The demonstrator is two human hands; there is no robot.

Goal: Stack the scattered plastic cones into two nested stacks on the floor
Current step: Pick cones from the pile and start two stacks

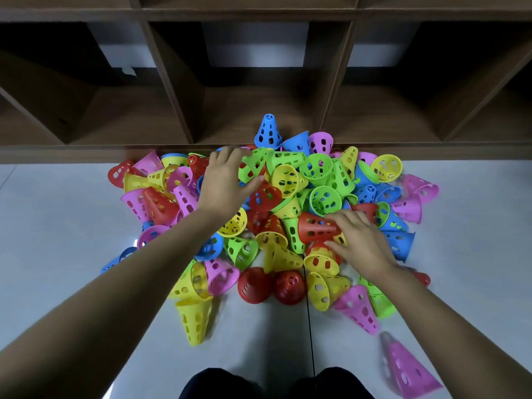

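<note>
Grips with the right hand (359,240) a red cone (315,227) lying on its side, fingers curled over the narrow end, thumb low beside it, wide rim facing left. Holds that cone in the near-right part of the pile of cones (288,180), resting on yellow and green ones. Takes with the left hand (227,182) a green cone (254,165) farther back and left of centre, fingers hooked over its top, thumb stretched along beneath its rim. Reaches out over the heap with both bare forearms.

Heaped on the pale floor (57,226), tight against the bottom front edge of a dark wooden shelf unit (172,82): pink, yellow, green, blue and red perforated cones, mostly tipped on their sides, rims pointing every way. Upright at the far edge of the heap, right at the shelf front: a single blue cone (268,131). Side by side at the near edge: two red cones (254,285). Just left of those, at the near-left fringe: a yellow cone (194,321) on its side. Well apart from the heap, toward the near-right corner of the floor: a blurred pink cone (408,370). At the very near edge, between the arms: dark-clothed knees (218,381).
</note>
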